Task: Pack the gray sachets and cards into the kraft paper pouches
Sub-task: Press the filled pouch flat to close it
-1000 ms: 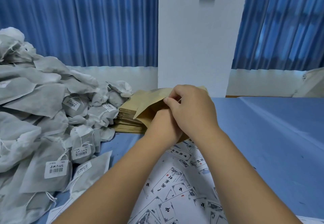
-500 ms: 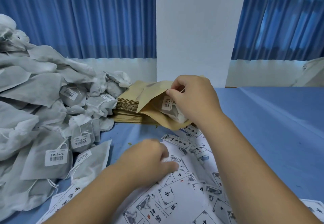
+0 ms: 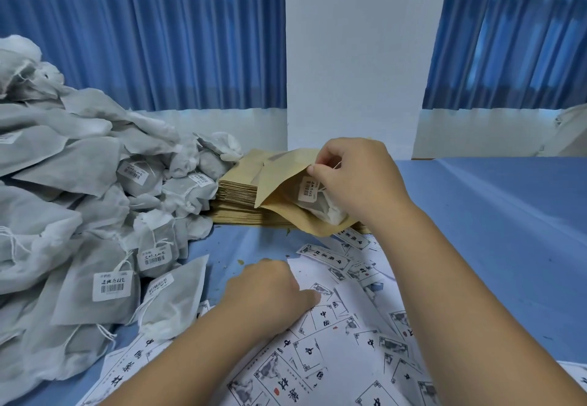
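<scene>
Far left of both hands, the sachet pile [image 3: 79, 215] slumps w/ its near edge touching the cards [image 3: 336, 351]; a nudge could slide bags over them. The left hand [image 3: 270, 288] sits knuckles-up on the card spread, fingers curled down onto it. Can't tell if a card is pinched yet. The cards overlap loosely, so it may lift two or drag neighbours along.

Up and right of that hand the pouch stack [image 3: 236, 189] lies flat. The open pouch [image 3: 282, 183] rests on it, held only by the right hand [image 3: 355, 183], thumb + forefinger pinching the top lip. The sachet [image 3: 320, 207] sits just below that pinch, partly in, tag showing at the mouth. It's a one-point hold, so the mouth could sag shut. A card would then snag on the tag/string or crease, and the sachet might slip back out.
</scene>
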`<state>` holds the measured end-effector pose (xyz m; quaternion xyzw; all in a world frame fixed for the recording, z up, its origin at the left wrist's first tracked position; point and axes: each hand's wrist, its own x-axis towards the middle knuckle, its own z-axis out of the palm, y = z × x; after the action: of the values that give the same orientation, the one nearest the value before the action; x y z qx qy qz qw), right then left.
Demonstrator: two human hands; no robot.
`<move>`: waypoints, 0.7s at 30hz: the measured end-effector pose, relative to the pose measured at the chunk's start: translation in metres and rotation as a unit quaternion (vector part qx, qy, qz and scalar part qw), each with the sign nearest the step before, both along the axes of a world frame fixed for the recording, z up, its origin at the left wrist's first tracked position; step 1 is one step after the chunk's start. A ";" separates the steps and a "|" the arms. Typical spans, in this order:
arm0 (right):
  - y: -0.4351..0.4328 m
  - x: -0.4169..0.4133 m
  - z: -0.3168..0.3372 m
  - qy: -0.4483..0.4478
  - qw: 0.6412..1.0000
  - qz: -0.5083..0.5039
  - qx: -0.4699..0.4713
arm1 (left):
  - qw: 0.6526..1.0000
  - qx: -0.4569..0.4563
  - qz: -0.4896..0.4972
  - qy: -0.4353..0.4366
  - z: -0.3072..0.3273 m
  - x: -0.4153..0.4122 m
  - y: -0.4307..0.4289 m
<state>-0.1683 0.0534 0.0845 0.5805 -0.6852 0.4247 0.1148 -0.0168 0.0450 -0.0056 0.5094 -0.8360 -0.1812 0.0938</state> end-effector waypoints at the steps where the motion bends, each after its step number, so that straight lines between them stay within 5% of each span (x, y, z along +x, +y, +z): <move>1: 0.000 0.000 0.000 0.002 1.000 0.002 0.001 | 1.000 0.007 -0.003 -0.006 0.001 -0.001 0.001; 5: 0.000 0.000 -0.001 0.006 1.000 0.001 0.002 | 0.999 0.028 -0.020 -0.011 0.002 0.000 0.001; 12: 0.001 -0.002 0.001 -0.006 1.000 0.002 0.005 | 0.977 0.111 -0.012 0.181 0.000 -0.001 -0.001; 21: 0.005 -0.003 0.004 -0.024 0.999 0.022 0.010 | 0.944 0.177 -0.044 0.275 0.012 0.001 0.002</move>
<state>-0.1717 0.0582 0.0889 0.5864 -0.6791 0.4338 0.0831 -0.0154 0.0469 0.0063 0.4114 -0.7538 -0.4628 0.2201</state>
